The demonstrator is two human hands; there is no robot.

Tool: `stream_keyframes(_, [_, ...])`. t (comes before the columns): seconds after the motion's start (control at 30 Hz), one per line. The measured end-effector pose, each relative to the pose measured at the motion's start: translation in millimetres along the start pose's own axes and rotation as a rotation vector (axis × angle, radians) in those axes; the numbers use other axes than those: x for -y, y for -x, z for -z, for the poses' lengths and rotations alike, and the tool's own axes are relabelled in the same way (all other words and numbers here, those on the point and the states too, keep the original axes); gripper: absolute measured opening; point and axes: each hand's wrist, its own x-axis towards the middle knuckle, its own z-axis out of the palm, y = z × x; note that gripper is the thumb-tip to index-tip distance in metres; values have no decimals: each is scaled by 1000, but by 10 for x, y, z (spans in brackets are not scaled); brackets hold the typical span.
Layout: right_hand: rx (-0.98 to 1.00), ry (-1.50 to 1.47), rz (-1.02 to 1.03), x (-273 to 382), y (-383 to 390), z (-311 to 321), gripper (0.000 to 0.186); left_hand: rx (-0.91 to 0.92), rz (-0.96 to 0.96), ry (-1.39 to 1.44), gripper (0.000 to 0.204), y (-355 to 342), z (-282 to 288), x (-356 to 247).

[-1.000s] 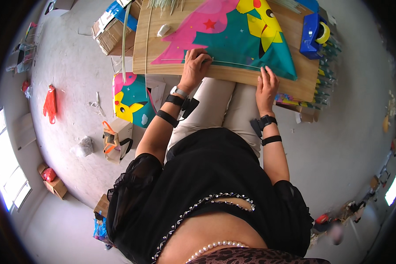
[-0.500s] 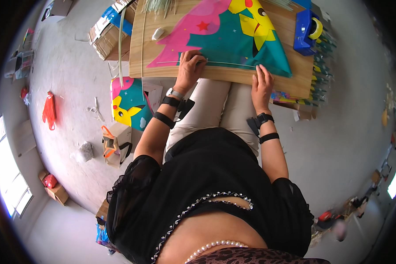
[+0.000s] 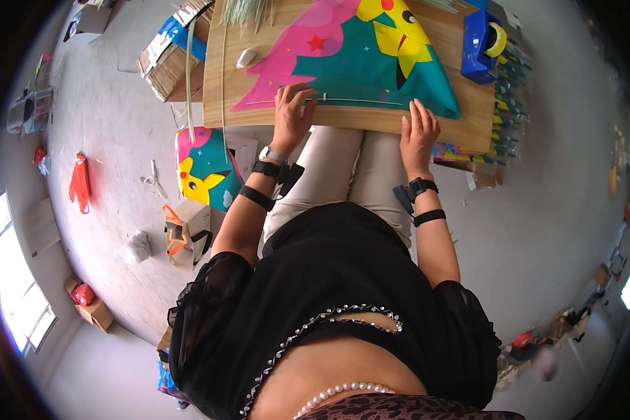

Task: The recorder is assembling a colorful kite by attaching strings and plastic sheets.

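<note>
A kite-like triangular sheet (image 3: 357,70) in pink and teal, with a yellow cartoon figure, lies flat on the wooden table. Along its near edge runs a thin white rod (image 3: 364,100) with a small white fitting (image 3: 325,97) on it. My left hand (image 3: 292,115) rests over the rod left of the fitting, thumb and fingers loosely bent and apart; part of the rod is hidden under it. Near the rod's right end, my right hand (image 3: 420,133) touches the sheet's near edge with its fingers stretched out.
On the table (image 3: 220,84) are a small white object (image 3: 246,57), a bundle of thin pale sticks (image 3: 248,12) and a blue tape dispenser (image 3: 477,49). Packaged colourful sheets (image 3: 509,112) are stacked beyond the right edge. A cardboard box (image 3: 168,70) stands at the left.
My left hand has slid left along the rod and its fingers have loosened, uncovering the white fitting. My right hand stays at nearly the same place.
</note>
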Motion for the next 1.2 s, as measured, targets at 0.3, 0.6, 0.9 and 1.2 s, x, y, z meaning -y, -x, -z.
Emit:
stream_keyframes(0.3, [90,82,22,-63,17,108,45,136,-61,-188,39,233,137,-258])
stream_keyframes(0.6, [94,20,19,12,35,94,47,285,57,-305,85,411,134,-441])
stream_keyframes(0.9, [104,-2,6,32,13,96,48,89,290,-533,88,625,398,-28])
stream_keyframes(1.2, [-200,-71,-165,-314,-313,382,36,138,188,-470,86,542,325,-255])
